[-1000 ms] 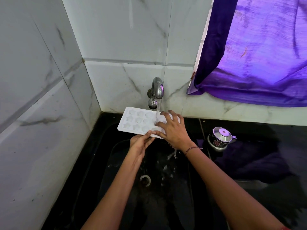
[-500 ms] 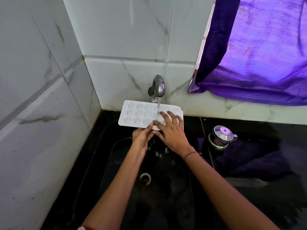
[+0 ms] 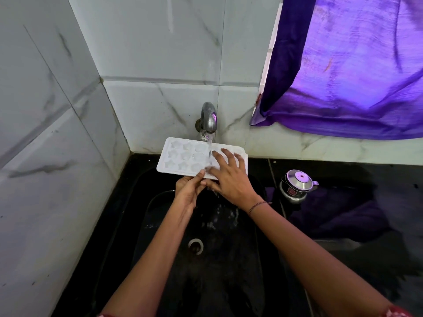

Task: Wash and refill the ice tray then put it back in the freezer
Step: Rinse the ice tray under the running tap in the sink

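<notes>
I see a black sink, one drain | left hand pinches near edge of one white ice tray over the basin | right hand flat on it, fingers spread | one steel pot on counter | one tap running onto tray | marble tiles, one purple curtain

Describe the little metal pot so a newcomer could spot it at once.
Find the black sink under the wall tap. On the dark counter to its right, below the purple curtain, stands the small steel pot. It alone there is shiny and lidded.
</notes>
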Motion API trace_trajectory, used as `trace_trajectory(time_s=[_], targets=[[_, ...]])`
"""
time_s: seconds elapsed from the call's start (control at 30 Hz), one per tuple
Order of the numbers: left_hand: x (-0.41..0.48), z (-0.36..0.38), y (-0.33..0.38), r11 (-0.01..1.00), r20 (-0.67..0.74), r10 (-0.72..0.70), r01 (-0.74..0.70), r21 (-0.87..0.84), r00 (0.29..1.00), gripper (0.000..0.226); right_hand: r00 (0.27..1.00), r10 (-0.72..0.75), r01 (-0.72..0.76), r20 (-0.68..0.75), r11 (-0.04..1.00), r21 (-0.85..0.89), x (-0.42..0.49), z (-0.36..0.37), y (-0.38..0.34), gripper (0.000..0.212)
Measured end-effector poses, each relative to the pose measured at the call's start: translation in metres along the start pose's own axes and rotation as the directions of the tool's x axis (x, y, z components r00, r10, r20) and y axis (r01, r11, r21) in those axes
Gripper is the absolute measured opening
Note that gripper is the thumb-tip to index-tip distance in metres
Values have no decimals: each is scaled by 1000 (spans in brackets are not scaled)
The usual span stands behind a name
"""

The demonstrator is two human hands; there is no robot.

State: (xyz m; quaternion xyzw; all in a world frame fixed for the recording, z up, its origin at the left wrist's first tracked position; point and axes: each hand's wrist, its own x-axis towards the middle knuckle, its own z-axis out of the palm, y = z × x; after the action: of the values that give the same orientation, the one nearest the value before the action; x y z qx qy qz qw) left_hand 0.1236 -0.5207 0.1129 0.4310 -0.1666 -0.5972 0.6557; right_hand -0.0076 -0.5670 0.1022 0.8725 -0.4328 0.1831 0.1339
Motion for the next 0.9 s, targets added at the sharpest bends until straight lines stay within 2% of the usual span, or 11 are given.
trace_trajectory(time_s=[0.13,0.23,0.33,0.43,0.5,0.57,0.67,0.77,0.9], targets=[[2,-14,1,1000,-37,1,-1,6,999,15,998,-60,59,28,998,24,-8,2,4,54],[-2,-17,-5,999,-43,-22,23,24,999,13,999,8,-9,45,1000,18,-9,2,-7,52],[0,-23,-5,999,-51,-13,15,39,999,11,992,10,-29,122,988,152,-15,5,-19,59],[0,-34,-7,984,-60,-6,17,180,998,19,975,-32,-37,221,953,302,-21,6,-16,61],[-4,-39,-13,941,-57,13,7,340,998,23,972,-96,43,213,970,239,-27,10,-15,63],[-6,-44,-18,858,-76,73,-24,513,994,24,962,-121,74,244,979,191,-35,14,-16,65],[-7,-53,-21,617,-25,192,-100,781,981,22,958,-91,38,272,980,193,-49,21,-24,64],[-13,-59,-20,445,15,249,-129,886,968,25,957,-45,3,286,989,147,-59,29,-28,57],[-21,-66,-16,256,45,311,-130,958,949,24,939,41,-90,341,988,128,-59,28,-29,59]])
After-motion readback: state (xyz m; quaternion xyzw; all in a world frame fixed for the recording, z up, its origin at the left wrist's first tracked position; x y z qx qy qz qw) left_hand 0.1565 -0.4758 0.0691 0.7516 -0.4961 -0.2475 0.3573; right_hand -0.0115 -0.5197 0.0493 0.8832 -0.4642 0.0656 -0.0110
